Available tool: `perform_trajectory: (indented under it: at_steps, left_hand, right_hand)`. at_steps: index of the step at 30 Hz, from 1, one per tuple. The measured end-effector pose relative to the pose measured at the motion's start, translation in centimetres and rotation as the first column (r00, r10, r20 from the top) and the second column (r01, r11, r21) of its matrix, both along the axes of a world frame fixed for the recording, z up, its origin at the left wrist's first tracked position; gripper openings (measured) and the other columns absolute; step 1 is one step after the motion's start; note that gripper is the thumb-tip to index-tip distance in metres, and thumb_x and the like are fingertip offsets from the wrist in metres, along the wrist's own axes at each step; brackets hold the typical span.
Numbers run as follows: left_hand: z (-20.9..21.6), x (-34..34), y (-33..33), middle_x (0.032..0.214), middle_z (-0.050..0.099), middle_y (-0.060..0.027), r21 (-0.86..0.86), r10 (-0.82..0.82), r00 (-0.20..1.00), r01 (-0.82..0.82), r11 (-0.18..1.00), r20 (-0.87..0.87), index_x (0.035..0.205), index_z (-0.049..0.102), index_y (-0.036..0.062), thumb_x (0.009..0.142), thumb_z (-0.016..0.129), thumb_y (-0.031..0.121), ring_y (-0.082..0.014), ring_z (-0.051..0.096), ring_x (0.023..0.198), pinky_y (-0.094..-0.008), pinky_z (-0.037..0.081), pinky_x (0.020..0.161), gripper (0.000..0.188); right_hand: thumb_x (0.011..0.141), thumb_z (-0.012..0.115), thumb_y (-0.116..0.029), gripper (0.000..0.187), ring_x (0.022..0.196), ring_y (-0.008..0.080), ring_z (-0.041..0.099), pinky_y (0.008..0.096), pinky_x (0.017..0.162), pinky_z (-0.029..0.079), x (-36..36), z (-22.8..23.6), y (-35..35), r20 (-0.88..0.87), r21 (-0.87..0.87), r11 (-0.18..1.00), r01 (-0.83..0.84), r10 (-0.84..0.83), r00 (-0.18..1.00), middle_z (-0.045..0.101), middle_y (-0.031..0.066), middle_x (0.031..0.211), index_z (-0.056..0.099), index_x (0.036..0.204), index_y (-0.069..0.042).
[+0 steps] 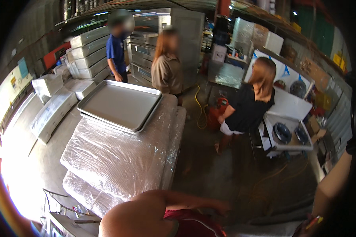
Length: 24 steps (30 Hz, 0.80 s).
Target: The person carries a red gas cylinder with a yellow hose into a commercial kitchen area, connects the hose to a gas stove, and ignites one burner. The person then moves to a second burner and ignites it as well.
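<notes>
The left grip is showing near five o'clock, too dark and blurred for its opening or any hold to be made out; the right grip is falling outside clear sight. From the left one, a plastic-wrapped stack is lying well apart toward ten o'clock, and metal trays are resting on its top. Toward half past twelve, a person in black is standing beside a two-burner stove.

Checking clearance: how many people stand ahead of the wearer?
3: one in blue beyond the wrapped stack, one in brown further right, one in black near the burner unit. Others may be hidden.
</notes>
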<state>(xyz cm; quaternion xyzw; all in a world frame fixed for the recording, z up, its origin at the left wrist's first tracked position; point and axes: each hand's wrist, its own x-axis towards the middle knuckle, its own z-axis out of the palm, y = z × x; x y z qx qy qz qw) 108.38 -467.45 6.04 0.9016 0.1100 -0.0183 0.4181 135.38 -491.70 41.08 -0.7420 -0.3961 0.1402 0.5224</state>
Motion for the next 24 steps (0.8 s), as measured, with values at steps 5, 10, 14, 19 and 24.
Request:
perform_trajectory:
  at_steps: [5, 10, 14, 19, 24]
  left_hand:
    - [-2.0, -0.1, 2.8, 0.116, 0.065, -0.0244, 0.004, 0.028, 0.995, -0.028, 1.000, -0.098, 0.119, 0.063, 0.0012, 0.084, 0.067, 0.036, -0.0376, 0.063, 0.107, -0.0473, 0.050, 0.092, 0.049]
    - [-2.5, 1.0, 2.1, 0.109, 0.065, -0.0243, 0.060, -0.017, 1.000, 0.018, 0.998, -0.011, 0.112, 0.064, 0.0008, 0.086, 0.065, 0.036, -0.0379, 0.062, 0.100, -0.0485, 0.050, 0.087, 0.044]
    - [-2.1, 2.1, 1.4, 0.103, 0.064, -0.0243, 0.121, -0.059, 0.997, 0.053, 0.991, 0.048, 0.107, 0.065, 0.0005, 0.087, 0.064, 0.036, -0.0382, 0.062, 0.094, -0.0494, 0.049, 0.083, 0.041]
    - [-1.8, 2.2, 1.1, 0.096, 0.064, -0.0242, 0.205, -0.102, 0.985, 0.072, 0.976, 0.138, 0.100, 0.066, 0.0002, 0.088, 0.062, 0.037, -0.0385, 0.061, 0.087, -0.0506, 0.049, 0.077, 0.038]
    - [-0.8, 2.0, 0.8, 0.089, 0.064, -0.0241, 0.306, -0.183, 0.955, 0.106, 0.946, 0.235, 0.093, 0.067, -0.0002, 0.089, 0.061, 0.037, -0.0389, 0.061, 0.080, -0.0518, 0.048, 0.072, 0.038]
  right_hand:
    - [0.097, 0.060, -0.018, 0.034, 0.049, 0.0067, 0.043, 0.0219, 0.044, 0.033, 3.4, 0.0, 4.5, 0.199, -0.143, 0.990, 0.015, 0.014, 0.980, 0.053, 0.0002, 0.067, 0.059, 0.128, -0.004]
    - [0.097, 0.060, -0.018, 0.034, 0.049, 0.0071, 0.044, 0.0226, 0.045, 0.034, -0.6, 2.6, 8.3, 0.199, -0.287, 0.956, -0.068, 0.129, 0.972, 0.053, 0.0000, 0.066, 0.059, 0.127, -0.004]
    - [0.096, 0.060, -0.018, 0.033, 0.050, 0.0073, 0.044, 0.0230, 0.045, 0.034, -5.3, 4.8, 10.3, 0.211, -0.336, 0.936, -0.104, 0.182, 0.960, 0.052, -0.0002, 0.066, 0.060, 0.126, -0.004]
    - [0.096, 0.058, -0.016, 0.028, 0.050, 0.0070, 0.041, 0.0231, 0.046, 0.033, -6.9, 5.1, 11.3, 0.208, -0.375, 0.924, -0.074, 0.162, 0.965, 0.051, -0.0027, 0.068, 0.064, 0.121, -0.005]
    - [0.097, 0.057, -0.016, 0.028, 0.050, 0.0062, 0.041, 0.0224, 0.044, 0.031, -6.1, 5.2, 10.8, 0.265, -0.375, 0.919, -0.121, 0.231, 0.936, 0.053, -0.0030, 0.069, 0.063, 0.121, -0.003]
